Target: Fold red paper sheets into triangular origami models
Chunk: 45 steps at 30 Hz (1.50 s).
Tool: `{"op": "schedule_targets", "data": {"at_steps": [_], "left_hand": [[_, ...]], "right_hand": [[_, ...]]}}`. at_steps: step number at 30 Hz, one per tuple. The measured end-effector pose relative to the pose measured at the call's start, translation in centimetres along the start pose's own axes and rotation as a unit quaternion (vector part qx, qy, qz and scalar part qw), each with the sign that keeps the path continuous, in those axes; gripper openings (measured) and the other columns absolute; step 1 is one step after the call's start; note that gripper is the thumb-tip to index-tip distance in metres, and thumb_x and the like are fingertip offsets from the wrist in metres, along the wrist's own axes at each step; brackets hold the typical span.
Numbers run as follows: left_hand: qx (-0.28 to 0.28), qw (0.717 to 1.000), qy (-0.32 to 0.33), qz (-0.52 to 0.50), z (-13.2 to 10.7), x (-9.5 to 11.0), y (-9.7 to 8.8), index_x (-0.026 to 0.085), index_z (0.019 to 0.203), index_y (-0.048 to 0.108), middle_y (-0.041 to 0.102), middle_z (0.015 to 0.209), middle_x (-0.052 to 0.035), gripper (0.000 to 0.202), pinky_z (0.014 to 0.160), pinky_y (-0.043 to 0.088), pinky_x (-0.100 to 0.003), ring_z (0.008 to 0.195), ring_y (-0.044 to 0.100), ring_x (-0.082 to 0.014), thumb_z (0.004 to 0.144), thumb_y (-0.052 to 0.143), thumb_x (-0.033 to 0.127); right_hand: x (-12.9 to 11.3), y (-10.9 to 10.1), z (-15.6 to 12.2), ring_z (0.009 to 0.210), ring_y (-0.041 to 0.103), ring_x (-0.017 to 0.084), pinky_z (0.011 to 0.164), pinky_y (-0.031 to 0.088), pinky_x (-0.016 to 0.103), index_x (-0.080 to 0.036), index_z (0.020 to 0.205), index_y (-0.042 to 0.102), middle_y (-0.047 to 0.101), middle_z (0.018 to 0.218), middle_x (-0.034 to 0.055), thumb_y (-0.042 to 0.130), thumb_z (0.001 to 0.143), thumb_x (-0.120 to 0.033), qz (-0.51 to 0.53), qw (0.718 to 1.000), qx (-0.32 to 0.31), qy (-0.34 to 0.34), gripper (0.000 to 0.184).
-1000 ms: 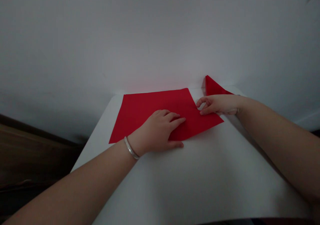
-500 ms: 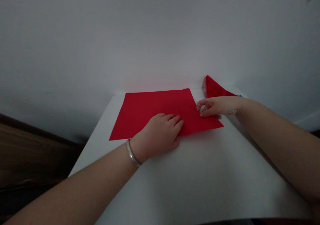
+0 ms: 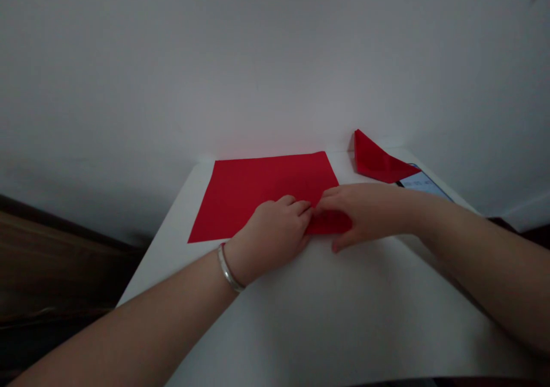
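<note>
A sheet of red paper (image 3: 249, 189) lies on a white table. My left hand (image 3: 275, 229), with a silver bangle at its wrist, rests on the near edge of the paper with its fingers bent and pressing down. Its thumb is mostly hidden. Beside it, my right hand (image 3: 358, 212) arches over the paper's near right part, thumb and fingers apart, fingertips close to those of my left hand. Red paper shows between that thumb and the fingers. The sheet's right corner is hidden under my right hand, and I cannot tell whether it is folded.
A folded red paper shape (image 3: 378, 160) stands at the table's back right, by the wall (image 3: 266, 66). Next to it lies a phone (image 3: 423, 183) with a lit screen, partly covered by the red shape and my forearm. A wooden brown surface (image 3: 55, 261) is at the left.
My right hand has moved left and nearer to me, closer to my left hand, with its fingers spread wider. The paper's right corner has gone from sight, and the phone now shows.
</note>
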<state>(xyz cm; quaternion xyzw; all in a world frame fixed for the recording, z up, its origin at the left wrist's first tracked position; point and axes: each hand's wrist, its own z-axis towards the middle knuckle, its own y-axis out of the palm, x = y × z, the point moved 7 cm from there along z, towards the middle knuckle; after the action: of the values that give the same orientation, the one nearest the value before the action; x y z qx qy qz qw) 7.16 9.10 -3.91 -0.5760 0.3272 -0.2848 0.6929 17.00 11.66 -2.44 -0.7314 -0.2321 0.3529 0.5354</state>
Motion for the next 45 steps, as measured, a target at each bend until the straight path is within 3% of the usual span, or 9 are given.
{"op": "schedule_targets", "data": {"at_steps": [5, 9, 15, 19, 26, 36, 45], "left_hand": [[-0.025, 0.999, -0.003, -0.026, -0.1, -0.3, -0.5, 0.019, 0.124, 0.058, 0.064, 0.118, -0.0091, 0.035, 0.082, 0.05, -0.035, 0.101, 0.059, -0.023, 0.093, 0.045, 0.028], [-0.066, 0.997, -0.023, -0.038, 0.0, -1.4, -0.7, 0.022, 0.1, 0.071, 0.065, 0.098, -0.007, 0.029, 0.076, 0.048, -0.033, 0.089, 0.06, -0.0205, 0.093, 0.044, 0.029], [-0.096, 0.985, -0.059, -0.13, 0.3, -2.9, -0.3, 0.019, 0.08, 0.07, 0.064, 0.081, -0.0032, 0.03, 0.064, 0.039, -0.026, 0.071, 0.055, -0.0144, 0.091, 0.047, 0.035], [-0.113, 0.968, -0.144, -0.172, 0.2, -4.2, 0.4, 0.018, 0.07, 0.067, 0.06, 0.065, -0.0005, 0.036, 0.053, 0.029, -0.026, 0.056, 0.047, -0.0121, 0.088, 0.047, 0.043], [-0.097, 0.958, -0.162, -0.214, 0.1, -4.8, 0.6, 0.019, 0.079, 0.07, 0.065, 0.071, -0.0006, 0.031, 0.055, 0.028, -0.026, 0.056, 0.048, -0.0114, 0.086, 0.05, 0.041], [-0.106, 0.957, -0.146, -0.229, 0.2, -4.6, 0.4, 0.019, 0.083, 0.069, 0.066, 0.073, -0.0002, 0.026, 0.057, 0.03, -0.025, 0.059, 0.05, -0.0116, 0.086, 0.051, 0.037], [-0.109, 0.962, -0.148, -0.201, 0.2, -4.7, 0.5, 0.019, 0.078, 0.064, 0.06, 0.067, 0.0007, 0.027, 0.053, 0.027, -0.026, 0.055, 0.046, -0.0122, 0.082, 0.055, 0.044]], "right_hand": [[-0.3, 0.3, 0.0, 0.082, 0.061, 0.022, 0.067, 0.043, 0.032, -0.021, 0.104, 0.064, 0.065, 0.103, 0.0078, 0.062, 0.074, -0.033, -0.059, 0.998, 0.038, 0.004, 0.032], [0.4, 0.2, 0.1, 0.077, 0.059, 0.019, 0.064, 0.04, 0.03, -0.02, 0.092, 0.062, 0.065, 0.093, 0.007, 0.052, 0.078, -0.023, -0.054, 0.998, 0.043, 0.01, 0.018], [1.9, 0.8, -0.1, 0.075, 0.058, 0.018, 0.065, 0.038, 0.029, -0.022, 0.087, 0.064, 0.066, 0.087, 0.004, 0.045, 0.084, -0.025, -0.023, 0.999, 0.02, 0.018, 0.019], [2.6, 1.1, -0.2, 0.067, 0.055, 0.016, 0.058, 0.035, 0.028, -0.023, 0.086, 0.063, 0.066, 0.081, 0.0025, 0.046, 0.084, -0.026, -0.012, 0.998, 0.009, 0.054, 0.018], [1.6, 0.7, -0.2, 0.08, 0.061, 0.02, 0.059, 0.034, 0.029, -0.026, 0.099, 0.066, 0.068, 0.094, 0.0042, 0.052, 0.085, -0.042, -0.072, 0.993, 0.067, 0.064, 0.026], [0.8, 0.8, -0.3, 0.082, 0.062, 0.02, 0.06, 0.037, 0.029, -0.025, 0.088, 0.068, 0.069, 0.094, 0.0025, 0.051, 0.087, -0.033, -0.104, 0.99, 0.084, 0.052, 0.02], [2.2, 0.7, 0.0, 0.062, 0.056, 0.017, 0.052, 0.03, 0.029, -0.022, 0.08, 0.066, 0.067, 0.076, 0.0046, 0.05, 0.084, -0.042, -0.053, 0.991, 0.026, 0.124, 0.025]]}}
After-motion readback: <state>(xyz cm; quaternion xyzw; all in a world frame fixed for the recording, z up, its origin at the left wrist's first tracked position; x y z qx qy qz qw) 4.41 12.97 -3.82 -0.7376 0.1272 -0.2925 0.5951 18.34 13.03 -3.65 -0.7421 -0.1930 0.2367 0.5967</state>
